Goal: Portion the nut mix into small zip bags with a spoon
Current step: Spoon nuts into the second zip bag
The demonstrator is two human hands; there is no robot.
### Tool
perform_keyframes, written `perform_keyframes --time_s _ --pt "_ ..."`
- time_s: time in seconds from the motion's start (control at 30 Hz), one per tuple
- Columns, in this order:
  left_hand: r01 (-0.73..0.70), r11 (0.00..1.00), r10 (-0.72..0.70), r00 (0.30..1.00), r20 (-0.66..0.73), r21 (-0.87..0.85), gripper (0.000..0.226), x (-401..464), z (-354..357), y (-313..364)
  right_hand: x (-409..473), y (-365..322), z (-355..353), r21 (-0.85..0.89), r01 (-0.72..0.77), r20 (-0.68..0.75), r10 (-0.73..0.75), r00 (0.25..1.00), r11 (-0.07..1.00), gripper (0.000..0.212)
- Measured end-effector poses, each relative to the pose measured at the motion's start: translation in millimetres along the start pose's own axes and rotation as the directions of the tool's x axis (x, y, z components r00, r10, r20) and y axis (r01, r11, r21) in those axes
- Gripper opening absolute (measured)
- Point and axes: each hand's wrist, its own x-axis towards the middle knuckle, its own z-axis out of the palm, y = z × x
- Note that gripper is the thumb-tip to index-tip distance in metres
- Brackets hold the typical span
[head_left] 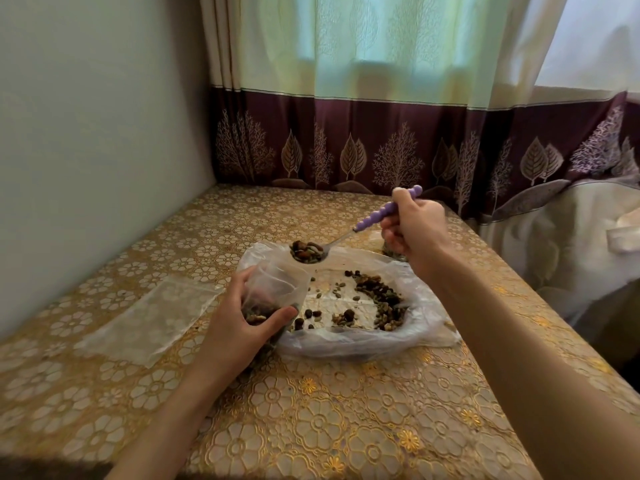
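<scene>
From the head camera, the loaded spoon (308, 252) hangs at frame centre, its bowl just above and behind the open mouth of the small bag (273, 289). Its purple handle runs up to the right into the right hand (414, 230), fingers curled round it. The left hand (242, 317) grips the bag from the left, thumb across its partly filled bottom. The nut mix (377, 303) lies in the big bag (415, 327) just right; a spare bag (149, 320), seemingly empty, lies left.
</scene>
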Motion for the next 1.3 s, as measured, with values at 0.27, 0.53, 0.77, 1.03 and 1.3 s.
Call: perform_keyframes --time_s 0.27,0.53,0.77,1.03,1.3 --pt "0.005 1.000 -0.005 1.000 -0.015 0.002 0.069 -0.1 0.1 2.3 -23.5 -6.1 40.1 -0.213 0.405 0.137 -0.384 0.913 0.889 0.043" --pt "-0.024 1.000 0.025 1.000 -0.016 0.009 0.075 -0.2 0.2 4.2 -32.7 -8.9 31.5 -0.185 0.571 0.136 -0.554 0.821 0.800 0.038" --pt "-0.036 0.999 0.037 0.999 -0.020 0.019 0.077 -1.7 0.5 4.9 -18.2 22.7 -19.6 -0.016 0.255 -0.114 -0.255 0.960 0.967 0.039" --pt "-0.043 0.998 0.044 0.999 -0.029 0.049 0.070 -2.0 2.3 4.7 -22.7 71.1 -55.2 -0.327 0.236 -0.173 -0.303 0.937 0.915 0.039" --pt "-0.030 0.996 0.034 0.998 -0.044 0.084 0.077 -0.6 2.7 2.2 -24.4 81.6 -68.2 -0.184 0.156 -0.099 -0.176 0.979 0.970 0.040"
